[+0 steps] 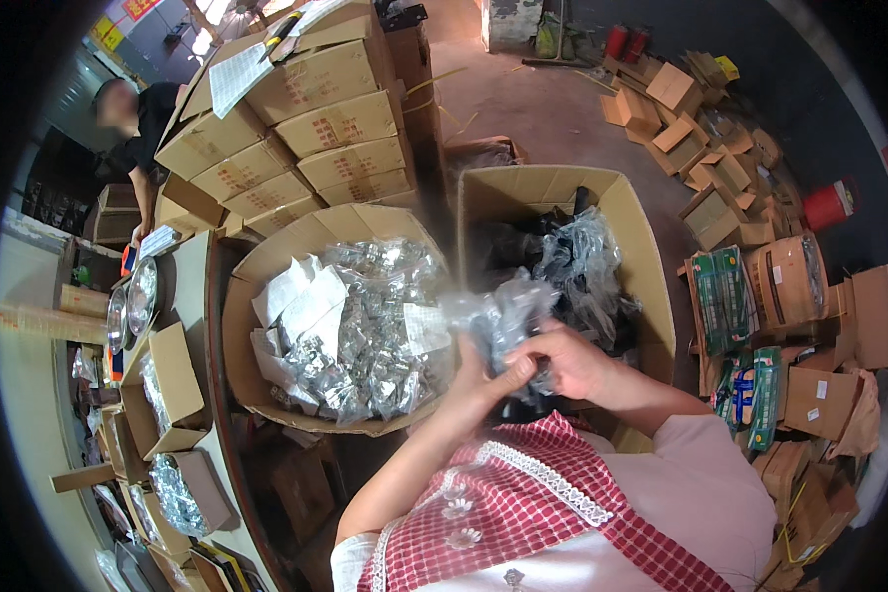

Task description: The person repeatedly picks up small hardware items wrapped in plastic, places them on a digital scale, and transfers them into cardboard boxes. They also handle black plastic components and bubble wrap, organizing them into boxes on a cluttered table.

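Note:
Between my two hands is a crumpled clear plastic bag point(508, 311), greyish and partly blurred; its contents cannot be made out. My left hand point(476, 373) grips it from the left and below. From the right, my right hand point(564, 361) closes on it with bent fingers. Just beyond my hands stands an open carton point(562, 180) holding dark pieces in clear plastic bags point(587, 261). To its left, another open carton point(245, 380) is filled with small bagged shiny metal parts point(380, 345), with white paper sheets point(311, 301) on top.
Stacked closed cartons point(340, 128) rise at the back left. A person point(148, 128) stands behind them. A narrow table point(195, 306) runs along the left, beside small boxes point(173, 380). Flattened and opened cartons point(705, 163) pile up at right, near a red bucket point(827, 205).

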Available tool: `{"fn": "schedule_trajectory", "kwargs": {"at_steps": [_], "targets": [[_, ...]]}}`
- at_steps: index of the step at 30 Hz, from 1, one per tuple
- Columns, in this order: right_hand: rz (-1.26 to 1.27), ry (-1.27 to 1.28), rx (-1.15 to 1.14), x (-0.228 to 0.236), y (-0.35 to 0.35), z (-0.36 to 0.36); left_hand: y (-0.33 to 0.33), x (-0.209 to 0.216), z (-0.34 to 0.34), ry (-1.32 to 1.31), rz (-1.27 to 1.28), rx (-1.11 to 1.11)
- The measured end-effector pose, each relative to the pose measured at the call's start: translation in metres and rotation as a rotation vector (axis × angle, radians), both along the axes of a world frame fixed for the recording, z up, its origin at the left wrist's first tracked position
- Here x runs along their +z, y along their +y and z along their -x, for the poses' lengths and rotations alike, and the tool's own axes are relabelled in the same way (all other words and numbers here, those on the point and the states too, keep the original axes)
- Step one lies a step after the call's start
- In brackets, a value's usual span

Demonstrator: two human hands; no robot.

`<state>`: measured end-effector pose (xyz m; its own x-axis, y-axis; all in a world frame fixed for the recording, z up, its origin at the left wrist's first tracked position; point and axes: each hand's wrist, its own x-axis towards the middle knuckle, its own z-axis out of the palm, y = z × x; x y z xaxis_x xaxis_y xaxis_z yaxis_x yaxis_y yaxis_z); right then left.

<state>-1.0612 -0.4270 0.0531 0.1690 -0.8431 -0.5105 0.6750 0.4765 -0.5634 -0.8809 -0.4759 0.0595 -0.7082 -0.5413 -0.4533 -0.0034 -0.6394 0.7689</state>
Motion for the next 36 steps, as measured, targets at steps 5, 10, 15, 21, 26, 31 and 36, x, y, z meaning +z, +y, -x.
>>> {"fn": "schedule_trajectory", "kwargs": {"at_steps": [5,10,15,21,26,31,36], "targets": [[0.265,0.131,0.153,0.037,-0.021,-0.051,-0.004,0.007,-0.023,-0.040,0.036,-0.058],[0.400,0.131,0.369,0.035,-0.042,-0.044,0.010,-0.008,-0.053,0.036,-0.338,0.498],[0.521,0.498,-0.042,-0.041,-0.116,0.026,-0.011,-0.035,-0.079,0.618,-0.470,0.628],[0.292,1.802,0.868,-0.169,-0.137,0.063,0.000,-0.048,-0.109,0.599,-0.558,0.578],[0.656,2.083,1.022,-0.190,-0.109,0.060,0.011,-0.058,-0.113,0.599,-0.749,0.581],[0.390,1.740,1.368,-0.131,-0.123,0.082,0.016,-0.064,-0.116,0.544,-0.699,0.726],[0.698,1.438,1.564,-0.087,-0.108,0.077,0.012,-0.073,-0.118,0.467,-0.673,0.763]]}}
